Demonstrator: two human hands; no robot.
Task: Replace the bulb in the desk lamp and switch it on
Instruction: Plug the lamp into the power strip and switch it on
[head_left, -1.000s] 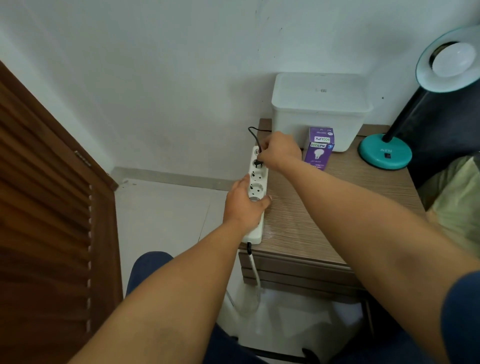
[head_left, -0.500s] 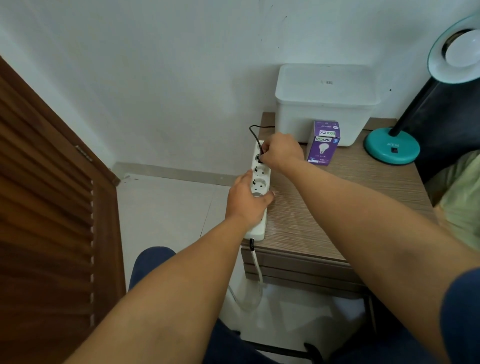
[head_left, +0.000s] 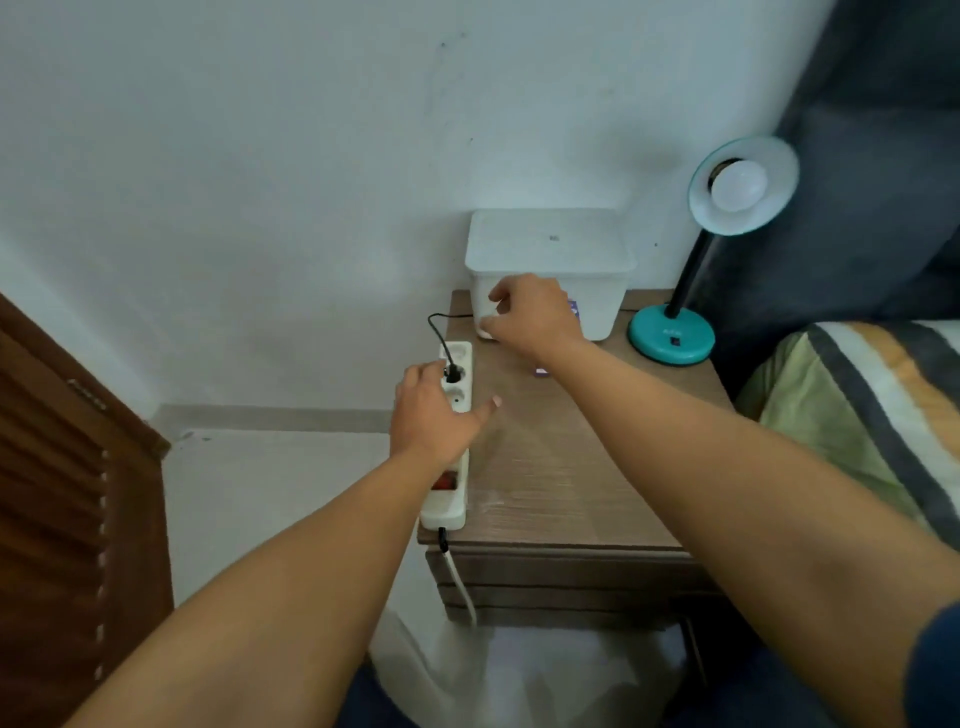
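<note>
Head view shows the left hand spread flat over the power strip, grasping nothing, likely steadying it against the black plug seated in its second socket. Beyond, the right hand hovers loosely curled and seemingly empty, hiding most of the purple bulb box. At the nightstand's far right, the teal desk lamp has a bulb fitted, unlit
</note>
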